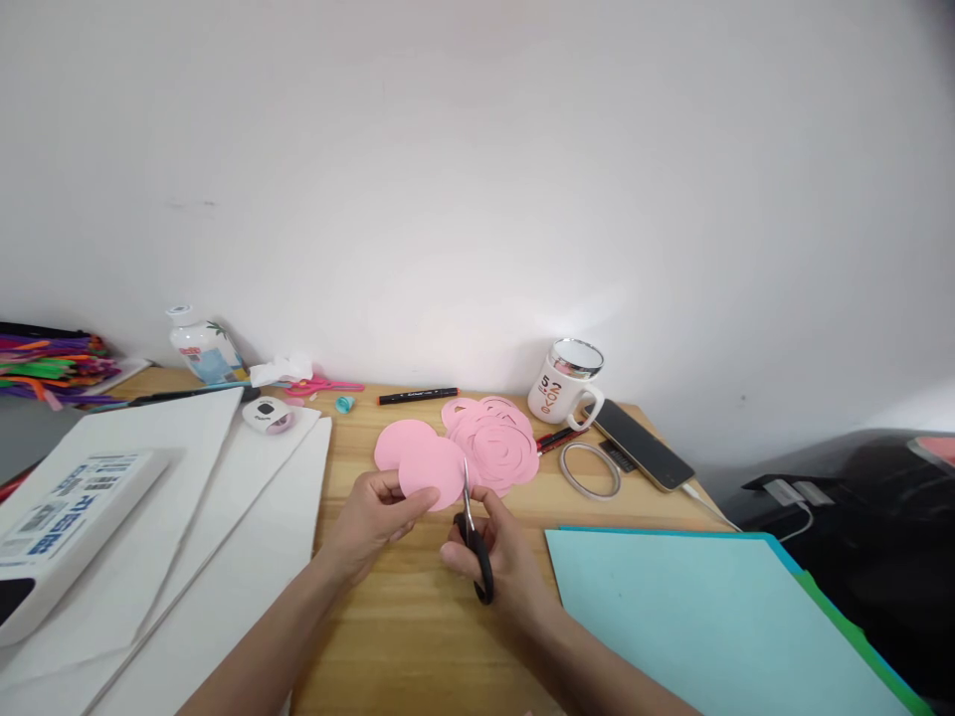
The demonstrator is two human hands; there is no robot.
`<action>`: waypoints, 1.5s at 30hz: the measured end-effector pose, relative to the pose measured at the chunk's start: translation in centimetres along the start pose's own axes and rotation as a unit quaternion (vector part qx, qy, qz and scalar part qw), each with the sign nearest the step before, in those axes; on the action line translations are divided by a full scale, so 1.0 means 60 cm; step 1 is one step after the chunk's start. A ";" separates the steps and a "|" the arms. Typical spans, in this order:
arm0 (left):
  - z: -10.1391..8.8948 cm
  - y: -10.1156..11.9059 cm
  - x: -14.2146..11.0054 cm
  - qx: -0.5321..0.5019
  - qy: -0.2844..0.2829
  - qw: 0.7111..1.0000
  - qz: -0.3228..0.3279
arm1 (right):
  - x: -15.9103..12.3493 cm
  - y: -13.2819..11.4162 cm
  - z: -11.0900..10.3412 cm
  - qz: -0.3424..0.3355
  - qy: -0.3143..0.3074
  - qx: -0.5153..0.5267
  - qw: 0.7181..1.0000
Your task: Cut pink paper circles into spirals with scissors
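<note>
My left hand (384, 519) pinches a round pink paper disc (431, 471) by its lower left edge, thumb on top. In my right hand (501, 557) is a pair of scissors (477, 562) with black handles, its blades pointing away from me along the disc's right edge. Whether the blades are parted is hard to make out. Behind the held disc, to the left, lies another pink disc (399, 438). A loose pile of pink paper rings and cut-outs (498, 445) rests on the wooden table (403, 636) just beyond the scissors.
White sheets (246, 557) with a white box (67, 527) cover the left side. Light blue paper (693, 607) lies at right. Toward the wall stand a mug (556, 393) and a bottle (205, 348), with a black marker (418, 396), pink scissors (324, 385), tape roll (591, 470) and phone (642, 445).
</note>
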State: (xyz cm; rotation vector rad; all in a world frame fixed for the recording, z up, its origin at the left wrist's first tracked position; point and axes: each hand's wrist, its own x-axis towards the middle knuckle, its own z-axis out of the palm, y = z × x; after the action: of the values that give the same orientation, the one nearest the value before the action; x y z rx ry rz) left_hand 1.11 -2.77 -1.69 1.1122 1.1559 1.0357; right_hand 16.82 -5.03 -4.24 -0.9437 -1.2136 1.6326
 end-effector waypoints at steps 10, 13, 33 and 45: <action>-0.003 -0.002 0.002 -0.023 0.003 1.000 0.015 | -0.002 -0.008 0.003 0.021 0.020 -0.020 0.999; -0.003 -0.004 0.002 -0.016 -0.002 1.000 0.013 | -0.003 -0.009 0.004 0.025 0.025 -0.026 0.999; -0.007 -0.006 0.002 0.008 -0.012 1.000 0.007 | 0.002 0.001 -0.001 -0.003 0.015 -0.012 1.000; -0.006 -0.006 0.002 0.009 -0.004 1.000 0.012 | 0.002 0.004 0.000 -0.006 0.016 -0.015 1.000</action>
State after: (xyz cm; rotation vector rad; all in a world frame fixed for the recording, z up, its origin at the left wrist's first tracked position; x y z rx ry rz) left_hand 0.79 -2.65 -2.11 1.1469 1.1494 1.0402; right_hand 16.71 -4.95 -4.48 -0.9762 -1.2215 1.5890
